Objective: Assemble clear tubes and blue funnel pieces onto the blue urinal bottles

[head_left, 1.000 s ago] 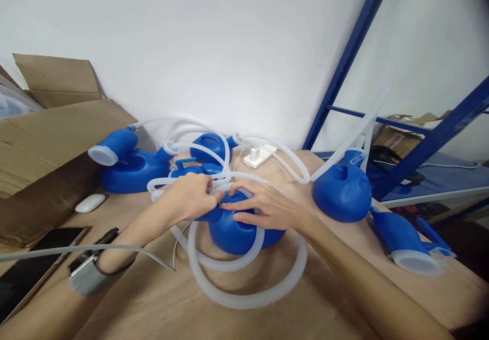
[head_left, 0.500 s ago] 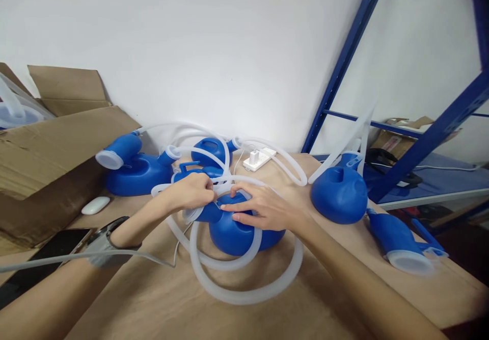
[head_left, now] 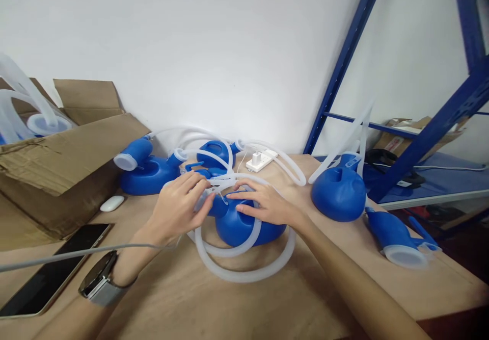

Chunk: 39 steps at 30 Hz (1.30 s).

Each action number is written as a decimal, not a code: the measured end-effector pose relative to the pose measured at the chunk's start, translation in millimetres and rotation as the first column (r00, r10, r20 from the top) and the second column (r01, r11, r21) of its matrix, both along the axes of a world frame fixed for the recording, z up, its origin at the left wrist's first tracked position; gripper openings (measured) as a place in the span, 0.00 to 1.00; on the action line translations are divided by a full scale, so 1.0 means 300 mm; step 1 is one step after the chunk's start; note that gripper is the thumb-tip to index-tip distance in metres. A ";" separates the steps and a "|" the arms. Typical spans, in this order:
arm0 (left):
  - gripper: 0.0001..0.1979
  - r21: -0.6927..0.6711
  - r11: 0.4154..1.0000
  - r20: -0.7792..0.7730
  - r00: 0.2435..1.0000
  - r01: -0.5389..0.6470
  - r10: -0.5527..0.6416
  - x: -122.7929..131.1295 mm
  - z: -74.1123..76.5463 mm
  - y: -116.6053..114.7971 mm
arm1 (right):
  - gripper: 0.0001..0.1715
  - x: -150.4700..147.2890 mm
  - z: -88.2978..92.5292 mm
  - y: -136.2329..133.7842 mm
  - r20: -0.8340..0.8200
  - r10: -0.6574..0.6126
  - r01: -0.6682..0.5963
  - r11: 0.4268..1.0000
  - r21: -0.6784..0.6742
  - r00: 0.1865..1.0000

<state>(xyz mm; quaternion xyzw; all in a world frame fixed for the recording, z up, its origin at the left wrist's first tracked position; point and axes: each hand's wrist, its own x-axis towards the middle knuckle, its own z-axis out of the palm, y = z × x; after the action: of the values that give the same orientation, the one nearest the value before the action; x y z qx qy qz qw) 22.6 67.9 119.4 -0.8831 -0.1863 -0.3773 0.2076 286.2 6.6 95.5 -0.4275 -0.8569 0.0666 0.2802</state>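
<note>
A blue plastic urinal bottle [head_left: 234, 230] lies in front of me, its neck pointing left. My left hand [head_left: 181, 205] curls around the neck end, thumb and fingers about the translucent white cap [head_left: 198, 203], which is mostly hidden. With fingers stretched out, my right hand [head_left: 263, 202] rests on top of the bottle. A small white strap [head_left: 223, 198] shows by the neck between both hands. The translucent corrugated hose [head_left: 246, 276] loops around the front of the bottle, and part of it passes over the body beneath my right hand.
Behind stand more blue bottles [head_left: 143, 176] with hoses, beside a white power strip [head_left: 262, 160]. At right are another bottle [head_left: 338, 194] and a blue capped container [head_left: 393, 238]. A cardboard box [head_left: 76, 156], a white case [head_left: 112, 203] and a phone [head_left: 57, 271] lie left. A cable [head_left: 95, 250] crosses my left wrist.
My left hand has turned and opened from a tight pinch at the neck to a looser curl around the cap. My right hand stays on the bottle. The view has shifted slightly left.
</note>
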 end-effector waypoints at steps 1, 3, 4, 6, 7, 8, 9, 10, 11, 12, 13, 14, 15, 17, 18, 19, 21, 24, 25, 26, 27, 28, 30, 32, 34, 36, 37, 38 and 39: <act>0.05 0.093 0.995 0.012 0.999 0.034 -0.036 -0.032 -0.020 0.001 | 0.22 -0.001 -0.001 -0.001 -0.010 -0.012 0.012 1.000 -0.010 1.000; 0.10 0.174 0.984 0.020 0.999 0.044 -0.048 -0.094 -0.064 0.004 | 0.22 0.000 -0.002 -0.004 -0.033 -0.026 0.025 0.999 -0.024 0.999; 0.12 0.185 0.982 -0.001 0.999 0.033 -0.033 -0.123 -0.087 0.004 | 0.22 0.003 -0.002 -0.007 -0.048 -0.025 0.024 0.999 -0.023 0.999; 0.14 0.237 0.971 -0.064 0.998 0.016 -0.001 -0.177 -0.129 0.003 | 0.23 0.011 0.002 -0.018 -0.103 -0.019 0.018 1.000 -0.011 0.995; 0.15 0.251 0.968 -0.082 0.996 -0.003 0.024 -0.202 -0.148 0.003 | 0.23 0.017 0.004 -0.028 -0.152 -0.022 0.022 1.000 -0.001 0.988; 0.15 0.256 0.966 -0.082 0.996 -0.022 0.044 -0.227 -0.164 0.002 | 0.23 0.021 0.007 -0.039 -0.222 -0.031 0.033 0.999 0.004 0.975; 0.16 0.251 0.967 -0.073 0.996 -0.039 0.059 -0.250 -0.178 0.003 | 0.22 0.024 0.010 -0.053 -0.318 -0.049 0.051 0.999 0.000 0.947; 0.18 0.227 0.972 -0.054 0.996 -0.063 0.078 -0.273 -0.190 0.004 | 0.21 0.025 0.012 -0.070 -0.439 -0.073 0.072 0.997 -0.019 0.895; 0.20 0.201 0.976 -0.022 0.996 -0.081 0.087 -0.293 -0.200 0.007 | 0.20 0.022 0.012 -0.088 -0.579 -0.100 0.086 0.995 -0.052 0.809; 0.22 0.176 0.980 0.021 0.996 -0.094 0.092 -0.310 -0.209 0.010 | 0.20 0.016 0.011 -0.107 -0.716 -0.126 0.080 0.992 -0.098 0.687; 0.24 0.144 0.983 0.058 0.993 -0.110 0.102 -0.323 -0.217 0.012 | 0.20 0.006 0.009 -0.127 -0.829 -0.153 0.048 0.987 -0.151 0.538; 0.26 0.117 0.986 0.088 0.990 -0.120 0.110 -0.332 -0.223 0.013 | 0.21 -0.007 0.006 -0.147 -0.906 -0.181 -0.004 0.980 -0.198 0.382; 0.27 0.092 0.988 0.106 0.987 -0.128 0.118 -0.337 -0.228 0.013 | 0.22 -0.022 0.002 -0.165 -0.946 -0.211 -0.066 0.970 -0.234 0.245; 0.29 0.049 0.990 0.117 0.985 -0.133 0.126 -0.332 -0.237 0.004 | 0.23 -0.050 -0.007 -0.196 -0.961 -0.272 -0.172 0.945 -0.277 0.053; 0.29 0.032 0.991 0.115 0.986 -0.126 0.122 -0.325 -0.241 -0.003 | 0.23 -0.061 -0.011 -0.207 -0.953 -0.303 -0.207 0.933 -0.294 -0.012; 0.30 0.019 0.993 0.114 0.987 -0.116 0.113 -0.317 -0.245 -0.011 | 0.22 -0.069 -0.016 -0.215 -0.940 -0.333 -0.234 0.922 -0.310 -0.069; 0.30 -0.002 0.997 0.113 0.990 -0.081 0.081 -0.301 -0.258 -0.027 | 0.22 -0.075 -0.029 -0.223 -0.903 -0.394 -0.278 0.899 -0.340 -0.172; 0.32 -0.011 1.000 0.077 0.997 -0.002 0.003 -0.288 -0.285 -0.038 | 0.21 -0.066 -0.054 -0.221 -0.839 -0.464 -0.321 0.870 -0.373 -0.284; 0.32 -0.014 1.000 0.051 0.998 0.025 -0.024 -0.286 -0.296 -0.037 | 0.21 -0.061 -0.064 -0.219 -0.825 -0.477 -0.328 0.865 -0.380 -0.303; 0.33 -0.023 0.999 0.022 0.999 0.046 -0.046 -0.285 -0.306 -0.035 | 0.21 -0.056 -0.075 -0.217 -0.816 -0.487 -0.328 0.861 -0.388 -0.313; 0.33 -0.043 0.997 -0.005 0.998 0.058 -0.058 -0.284 -0.317 -0.031 | 0.21 -0.053 -0.086 -0.214 -0.812 -0.492 -0.323 0.860 -0.396 -0.314; 0.33 -0.075 0.995 -0.023 0.998 0.059 -0.061 -0.283 -0.327 -0.025 | 0.20 -0.050 -0.098 -0.211 -0.814 -0.493 -0.311 0.860 -0.404 -0.307; 0.34 -0.155 0.987 -0.021 0.999 0.039 -0.043 -0.278 -0.347 -0.011 | 0.20 -0.050 -0.120 -0.207 -0.838 -0.477 -0.266 0.871 -0.412 -0.265; 0.34 -0.222 0.975 0.004 1.000 0.006 -0.006 -0.272 -0.365 0.005 | 0.20 -0.052 -0.137 -0.203 -0.875 -0.444 -0.210 0.890 -0.405 -0.195; 0.35 -0.254 0.967 0.026 0.999 -0.026 0.034 -0.271 -0.379 0.021 | 0.20 -0.058 -0.149 -0.202 -0.901 -0.413 -0.170 0.905 -0.390 -0.134; 0.35 -0.262 0.964 0.025 0.998 -0.053 0.062 -0.273 -0.387 0.033 | 0.21 -0.064 -0.152 -0.204 -0.909 -0.402 -0.158 0.910 -0.383 -0.113; 0.35 -0.263 0.963 0.016 0.997 -0.062 0.069 -0.275 -0.389 0.036 | 0.21 -0.068 -0.152 -0.206 -0.908 -0.401 -0.159 0.910 -0.382 -0.117; 0.35 -0.264 0.962 0.006 0.997 -0.070 0.074 -0.278 -0.391 0.039 | 0.22 -0.072 -0.150 -0.208 -0.906 -0.403 -0.161 0.910 -0.382 -0.125; 0.35 -0.264 0.962 -0.002 0.997 -0.074 0.076 -0.280 -0.391 0.040 | 0.22 -0.076 -0.147 -0.210 -0.904 -0.406 -0.164 0.909 -0.384 -0.135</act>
<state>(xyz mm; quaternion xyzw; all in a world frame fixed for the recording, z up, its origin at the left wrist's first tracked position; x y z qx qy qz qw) -61.4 80.1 2.1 -0.8936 -0.2689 -0.3446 0.1017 263.3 -56.2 51.4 -0.3553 -0.2762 0.4977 0.7415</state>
